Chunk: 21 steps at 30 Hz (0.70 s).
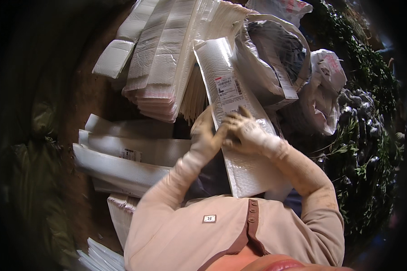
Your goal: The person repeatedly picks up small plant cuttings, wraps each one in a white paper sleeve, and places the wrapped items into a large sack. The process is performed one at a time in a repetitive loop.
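A long white bubble-lined mailer [252, 172] lies lengthwise before me, its near end close to my shirt. A printed label [228, 91] with barcodes and writing sits on its upper half. My right hand [242, 132], in a work glove, rests on the mailer just below the label, fingers spread. At the mailer's left edge is my gloved left hand [207, 133], its thumb side close to the right hand. Motion blurs the left hand, and whether it pinches the edge cannot be made out.
Stacked bubble mailers [156, 64] fan out ahead. More labelled mailers [122, 162] lie at left. A wide-mouthed sack [244, 37] holding dark material and a label strip stands ahead right, beside a crumpled white bag [322, 98]. Leafy cut greenery [366, 176] spreads along the right.
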Each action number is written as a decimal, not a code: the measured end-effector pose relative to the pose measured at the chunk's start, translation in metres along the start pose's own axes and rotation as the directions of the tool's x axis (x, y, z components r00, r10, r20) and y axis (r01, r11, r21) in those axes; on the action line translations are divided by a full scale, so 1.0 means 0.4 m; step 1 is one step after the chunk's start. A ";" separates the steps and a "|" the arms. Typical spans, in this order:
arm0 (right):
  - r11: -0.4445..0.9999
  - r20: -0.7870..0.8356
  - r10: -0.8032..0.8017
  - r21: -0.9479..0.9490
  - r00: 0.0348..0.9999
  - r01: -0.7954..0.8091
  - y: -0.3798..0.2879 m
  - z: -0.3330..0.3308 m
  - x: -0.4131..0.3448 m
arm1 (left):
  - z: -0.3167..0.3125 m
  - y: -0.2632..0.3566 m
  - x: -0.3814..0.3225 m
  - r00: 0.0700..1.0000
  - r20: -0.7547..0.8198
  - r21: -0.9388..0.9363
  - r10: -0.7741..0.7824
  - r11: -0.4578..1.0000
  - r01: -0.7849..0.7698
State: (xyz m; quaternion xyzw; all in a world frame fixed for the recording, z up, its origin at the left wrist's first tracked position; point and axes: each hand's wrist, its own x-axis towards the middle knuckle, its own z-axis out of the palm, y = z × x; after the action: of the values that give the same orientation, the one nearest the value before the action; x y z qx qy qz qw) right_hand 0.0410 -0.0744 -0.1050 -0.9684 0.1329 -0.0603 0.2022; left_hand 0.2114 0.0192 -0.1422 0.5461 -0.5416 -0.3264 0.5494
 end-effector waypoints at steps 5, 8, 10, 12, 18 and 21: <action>0.822 -0.015 0.255 0.530 0.967 -0.208 -0.016 -0.068 -0.032 | 0.102 -0.070 0.331 0.966 0.240 0.725 -0.095 0.680 -0.113; 0.586 -0.265 0.809 0.435 0.525 -0.683 0.076 -0.058 -0.023 | 0.147 -0.037 0.274 0.756 0.575 0.640 -0.313 0.747 -0.178; 0.374 0.126 0.863 0.490 0.488 -0.787 0.141 -0.045 -0.039 | 0.105 -0.015 0.154 0.693 0.698 0.300 -0.179 0.952 -0.055; 0.429 0.113 0.823 0.518 0.557 -0.739 0.167 -0.042 -0.031 | 0.009 -0.019 0.048 0.834 0.552 -0.302 -0.025 0.926 0.228; 0.129 0.062 0.548 0.979 0.834 -0.157 -0.053 -0.237 0.213 | -0.177 -0.103 -0.076 0.943 -0.325 0.659 0.075 0.732 0.170; 0.930 -0.203 -0.025 0.354 0.979 0.097 -0.241 -0.345 0.315 | -0.170 -0.115 -0.087 0.926 -0.371 0.674 -0.066 0.667 0.317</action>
State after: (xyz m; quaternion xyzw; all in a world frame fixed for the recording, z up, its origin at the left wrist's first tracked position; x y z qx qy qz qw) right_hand 0.1607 -0.0766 0.0680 -0.9076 0.1083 -0.1846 0.3612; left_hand 0.2800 0.0602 -0.1820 0.8171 -0.4696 -0.0514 0.3304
